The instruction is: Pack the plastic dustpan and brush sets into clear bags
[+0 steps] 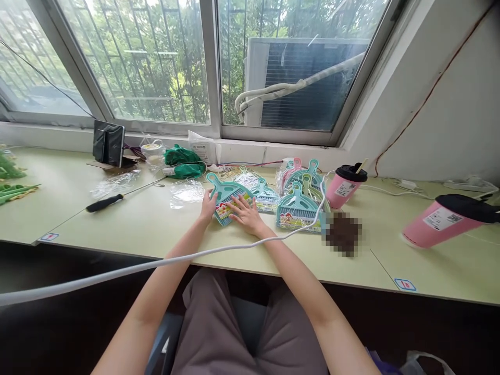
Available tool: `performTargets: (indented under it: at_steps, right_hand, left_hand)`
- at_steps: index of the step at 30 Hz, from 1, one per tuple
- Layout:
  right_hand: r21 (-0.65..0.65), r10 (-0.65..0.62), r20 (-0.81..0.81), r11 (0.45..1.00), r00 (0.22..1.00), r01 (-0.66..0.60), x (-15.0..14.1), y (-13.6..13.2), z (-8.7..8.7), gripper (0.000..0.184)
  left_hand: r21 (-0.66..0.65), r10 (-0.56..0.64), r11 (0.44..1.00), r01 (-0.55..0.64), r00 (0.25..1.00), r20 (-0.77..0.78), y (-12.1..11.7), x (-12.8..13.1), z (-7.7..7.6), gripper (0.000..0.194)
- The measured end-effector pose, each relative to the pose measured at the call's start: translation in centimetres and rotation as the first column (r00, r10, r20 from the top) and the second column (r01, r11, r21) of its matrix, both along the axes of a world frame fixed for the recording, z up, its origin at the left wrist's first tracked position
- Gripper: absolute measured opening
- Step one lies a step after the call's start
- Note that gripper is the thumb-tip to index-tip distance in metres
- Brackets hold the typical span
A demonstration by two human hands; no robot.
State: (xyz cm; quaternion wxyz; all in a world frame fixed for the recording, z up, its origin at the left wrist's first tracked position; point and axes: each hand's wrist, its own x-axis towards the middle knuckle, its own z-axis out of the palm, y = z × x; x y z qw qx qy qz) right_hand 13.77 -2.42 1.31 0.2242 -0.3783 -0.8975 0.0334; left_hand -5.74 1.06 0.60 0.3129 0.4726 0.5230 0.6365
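Note:
A teal mini dustpan and brush set [222,192] with a colourful printed label stands tilted over the table in front of me. My left hand [208,204] grips it by its left edge, the thumb on the front and the other fingers mostly hidden. Across its label lies my right hand [247,214], fingers spread flat and touching the front. Right behind it lies another teal dustpan set [264,195]. To the right, a further teal dustpan set [297,208] leans in a group with a teal dustpan [312,167] and pink and green ones.
A white cable [230,247] crosses close to the camera. Pink cups [342,188] stand at the right. Leftward are a black-handled screwdriver-like tool [104,202], clear plastic wrapping [189,192], a green bundle [183,161] and a propped tablet [109,143]. The table's front edge [136,253] runs before my lap.

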Motion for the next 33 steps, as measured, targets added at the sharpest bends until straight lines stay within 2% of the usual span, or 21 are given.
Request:
performTargets:
  at_steps: [4, 7, 11, 16, 19, 21, 22, 24, 25, 27, 29, 31, 33]
  right_hand:
    - [-0.039, -0.010, -0.040, 0.999, 0.999, 0.009, 0.3, 0.4, 0.3, 0.047]
    - [-0.064, -0.015, -0.085, 0.998, 0.996, 0.010, 0.4, 0.4, 0.5, 0.046]
    - [-0.100, -0.041, -0.140, 0.995, 0.989, 0.027, 0.5, 0.4, 0.5, 0.046]
    - [-0.145, -0.063, -0.197, 0.989, 0.978, 0.034, 0.4, 0.6, 0.5, 0.046]
    - [-0.110, -0.128, -0.301, 0.989, 0.945, 0.099, 0.2, 0.3, 0.8, 0.050]
    - [-0.078, -0.211, -0.460, 0.977, 0.863, 0.198, 0.0, -0.2, 1.2, 0.054]
    - [-0.080, -0.251, -0.556, 0.965, 0.792, 0.249, 0.0, -0.4, 1.3, 0.057]
    - [-0.155, -0.316, -0.728, 0.940, 0.608, 0.303, -0.2, -0.8, 1.4, 0.064]
    - [-0.225, -0.346, -0.784, 0.932, 0.516, 0.283, -0.3, -0.9, 1.3, 0.067]
    - [-0.383, -0.407, -0.831, 0.913, 0.379, 0.141, -0.6, -0.7, 0.9, 0.072]
    - [-0.507, -0.453, -0.831, 0.855, 0.323, -0.105, -1.0, -0.2, 0.4, 0.073]
    - [-0.553, -0.475, -0.831, 0.762, 0.290, -0.337, -1.4, 0.2, -0.1, 0.068]
    - [-0.551, -0.511, -0.831, 0.696, 0.221, -0.461, -1.7, 0.5, -0.5, 0.058]
  left_hand:
    - [-0.033, -0.084, 0.996, 0.087, 0.993, 0.079, -0.4, 0.4, 0.5, 0.043]
    - [-0.075, -0.130, 0.987, 0.140, 0.983, 0.127, -1.0, 0.5, 1.0, 0.056]
    - [-0.060, -0.224, 0.972, 0.228, 0.972, 0.065, -1.7, 0.6, 1.3, 0.078]
    - [-0.036, -0.279, 0.959, 0.281, 0.959, 0.049, -1.9, 0.7, 1.3, 0.083]
    - [-0.021, -0.265, 0.964, 0.267, 0.962, 0.061, -1.9, 0.8, 1.5, 0.084]
    - [-0.005, -0.232, 0.973, 0.233, 0.970, 0.075, -1.9, 0.8, 1.6, 0.085]
    - [0.005, -0.214, 0.977, 0.215, 0.973, 0.083, -1.9, 0.8, 1.6, 0.085]
    - [0.028, -0.199, 0.980, 0.197, 0.975, 0.099, -1.9, 0.7, 1.7, 0.084]
    - [0.042, -0.200, 0.980, 0.197, 0.974, 0.107, -1.9, 0.7, 1.8, 0.084]
    - [0.066, -0.211, 0.977, 0.204, 0.970, 0.123, -1.9, 0.7, 1.9, 0.084]
    - [0.081, -0.220, 0.974, 0.211, 0.966, 0.132, -2.0, 0.7, 2.1, 0.084]
    - [0.075, -0.236, 0.971, 0.228, 0.965, 0.114, -2.1, 0.8, 2.3, 0.085]
    - [0.054, -0.255, 0.966, 0.252, 0.965, 0.067, -2.4, 1.0, 2.6, 0.087]
